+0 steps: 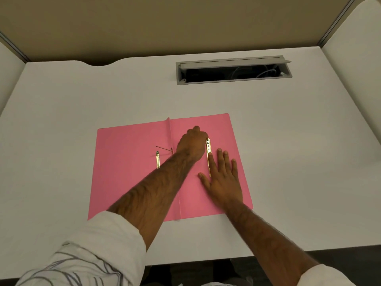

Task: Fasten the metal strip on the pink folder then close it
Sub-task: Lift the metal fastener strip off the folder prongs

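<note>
The pink folder (127,162) lies open and flat in the middle of the white desk. A gold metal strip (208,155) lies lengthwise on its right half. My left hand (192,144) reaches across the fold with fingers curled at the strip's far end; what the fingertips do is hidden. My right hand (223,178) rests flat with spread fingers, its index finger pressing on the strip's middle. A second gold metal piece (158,159) lies on the left half, with a thin dark prong (164,149) beside it near the fold.
A grey cable hatch (234,72) with its lid raised is set into the desk (288,141) at the back right. Partition walls close the desk at the back and both sides. The desk's front edge runs just below my forearms.
</note>
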